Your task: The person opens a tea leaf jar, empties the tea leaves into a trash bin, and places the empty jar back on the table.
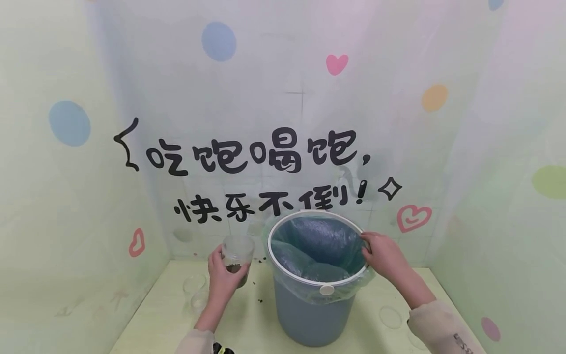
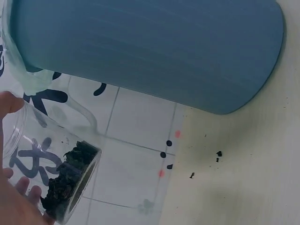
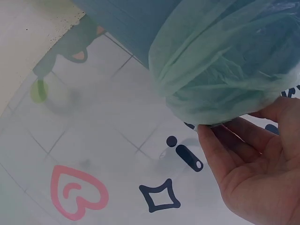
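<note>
My left hand (image 1: 220, 278) holds a clear jar (image 1: 239, 248) beside the trash can, fingers on one side and thumb on the other. Dark, leafy clumps (image 2: 70, 178) lie at the jar's bottom end in the left wrist view. A blue-grey trash can (image 1: 314, 317) with a white rim ring (image 1: 270, 246) stands mid-table. Its pale green, see-through bag (image 3: 220, 75) lines the inside and folds over the outside. At the can's right side my right hand (image 1: 385, 253) grips the rim, thumb and fingertips at the bag's edge.
Dark crumbs (image 2: 219, 153) are scattered on the table (image 1: 155, 314) left of the can. Clear round pieces (image 1: 194, 283) lie left of my left forearm, and a thin clear ring (image 1: 390, 317) at right. A black item (image 1: 222, 349) pokes out by my left sleeve. Printed sheets wall the table in.
</note>
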The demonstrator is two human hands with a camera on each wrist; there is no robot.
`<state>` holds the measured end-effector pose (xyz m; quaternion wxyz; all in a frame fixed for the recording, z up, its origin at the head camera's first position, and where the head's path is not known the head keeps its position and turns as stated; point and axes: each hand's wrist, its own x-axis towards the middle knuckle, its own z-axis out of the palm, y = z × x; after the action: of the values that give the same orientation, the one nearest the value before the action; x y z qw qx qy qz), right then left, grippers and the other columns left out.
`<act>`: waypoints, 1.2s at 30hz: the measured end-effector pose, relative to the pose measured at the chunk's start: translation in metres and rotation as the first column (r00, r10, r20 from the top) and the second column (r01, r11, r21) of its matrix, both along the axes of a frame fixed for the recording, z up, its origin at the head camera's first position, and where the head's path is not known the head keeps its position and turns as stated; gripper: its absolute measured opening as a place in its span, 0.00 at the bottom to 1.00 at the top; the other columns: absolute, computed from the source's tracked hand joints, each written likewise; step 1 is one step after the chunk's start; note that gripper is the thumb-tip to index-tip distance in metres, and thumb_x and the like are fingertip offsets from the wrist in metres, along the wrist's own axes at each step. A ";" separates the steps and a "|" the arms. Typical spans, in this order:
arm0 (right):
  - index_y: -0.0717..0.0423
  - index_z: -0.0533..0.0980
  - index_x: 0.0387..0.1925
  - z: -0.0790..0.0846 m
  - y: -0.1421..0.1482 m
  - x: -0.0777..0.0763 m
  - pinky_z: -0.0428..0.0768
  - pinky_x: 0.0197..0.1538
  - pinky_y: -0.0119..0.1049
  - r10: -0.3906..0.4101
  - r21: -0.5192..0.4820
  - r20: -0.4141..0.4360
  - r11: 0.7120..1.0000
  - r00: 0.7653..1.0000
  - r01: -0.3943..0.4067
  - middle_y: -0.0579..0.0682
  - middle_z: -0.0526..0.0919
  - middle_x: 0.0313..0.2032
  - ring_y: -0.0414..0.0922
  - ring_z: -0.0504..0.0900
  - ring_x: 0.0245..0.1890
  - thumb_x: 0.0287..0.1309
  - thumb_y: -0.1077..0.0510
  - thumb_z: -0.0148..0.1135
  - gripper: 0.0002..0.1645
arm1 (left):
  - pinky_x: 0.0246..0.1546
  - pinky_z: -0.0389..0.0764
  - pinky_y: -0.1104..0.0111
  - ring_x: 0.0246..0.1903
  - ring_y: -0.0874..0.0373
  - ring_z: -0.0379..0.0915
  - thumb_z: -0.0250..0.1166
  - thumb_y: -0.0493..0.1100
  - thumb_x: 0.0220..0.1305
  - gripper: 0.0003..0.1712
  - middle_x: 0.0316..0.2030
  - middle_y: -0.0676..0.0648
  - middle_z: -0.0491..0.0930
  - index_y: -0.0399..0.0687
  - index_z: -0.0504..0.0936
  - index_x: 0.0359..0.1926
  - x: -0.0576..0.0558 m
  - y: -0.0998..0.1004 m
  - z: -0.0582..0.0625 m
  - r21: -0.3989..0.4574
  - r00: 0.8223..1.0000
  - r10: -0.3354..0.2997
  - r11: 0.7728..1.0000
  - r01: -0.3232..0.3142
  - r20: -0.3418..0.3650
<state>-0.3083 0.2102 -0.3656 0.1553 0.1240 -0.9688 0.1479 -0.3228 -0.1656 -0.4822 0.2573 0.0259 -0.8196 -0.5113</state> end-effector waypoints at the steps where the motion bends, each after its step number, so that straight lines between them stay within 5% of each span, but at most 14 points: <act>1: 0.71 0.80 0.50 0.001 0.000 0.000 0.82 0.55 0.56 0.008 0.001 -0.006 1.000 1.000 -0.008 0.67 0.84 0.50 0.62 0.83 0.50 0.58 0.65 0.64 0.19 | 0.65 0.64 0.34 0.66 0.32 0.60 0.75 0.44 0.51 0.50 0.66 0.30 0.61 0.35 0.58 0.69 0.000 -0.001 0.002 -0.003 1.000 -0.003 1.000 0.003 -0.004; 11: 0.66 0.82 0.46 0.021 -0.009 -0.005 0.80 0.57 0.56 0.044 0.061 -0.011 0.997 0.999 -0.043 0.64 0.84 0.49 0.61 0.82 0.52 0.59 0.63 0.62 0.15 | 0.65 0.66 0.35 0.66 0.37 0.60 0.77 0.48 0.51 0.53 0.67 0.34 0.64 0.39 0.58 0.72 0.004 -0.005 0.031 -0.074 0.999 0.002 0.997 0.002 0.054; 22: 0.64 0.81 0.50 0.051 -0.046 -0.009 0.79 0.59 0.54 0.133 0.090 0.050 0.986 0.990 -0.137 0.60 0.85 0.50 0.58 0.82 0.55 0.61 0.60 0.62 0.18 | 0.61 0.73 0.41 0.62 0.42 0.65 0.77 0.54 0.50 0.53 0.64 0.38 0.71 0.43 0.61 0.72 0.010 0.002 0.066 -0.208 0.998 -0.032 0.978 0.020 -0.051; 32: 0.59 0.82 0.52 0.072 -0.083 -0.008 0.80 0.57 0.52 0.247 0.019 0.066 0.968 0.967 -0.249 0.56 0.87 0.51 0.55 0.84 0.53 0.65 0.53 0.61 0.19 | 0.58 0.77 0.46 0.60 0.45 0.72 0.79 0.57 0.46 0.53 0.62 0.43 0.75 0.49 0.64 0.71 0.017 0.024 0.103 -0.350 0.988 -0.110 0.934 0.065 -0.110; 36: 0.57 0.82 0.53 0.077 -0.098 -0.004 0.82 0.55 0.50 0.266 -0.059 0.094 0.963 0.959 -0.261 0.53 0.87 0.51 0.52 0.85 0.51 0.67 0.45 0.59 0.23 | 0.57 0.79 0.46 0.59 0.44 0.74 0.79 0.58 0.46 0.54 0.60 0.41 0.77 0.47 0.65 0.70 0.021 0.034 0.115 -0.435 0.983 -0.128 0.899 0.061 -0.128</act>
<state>-0.3122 0.1122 -0.2887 0.0878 0.2406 -0.9466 0.1957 -0.3015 -0.1318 -0.3671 0.2937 -0.1106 -0.8900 -0.3308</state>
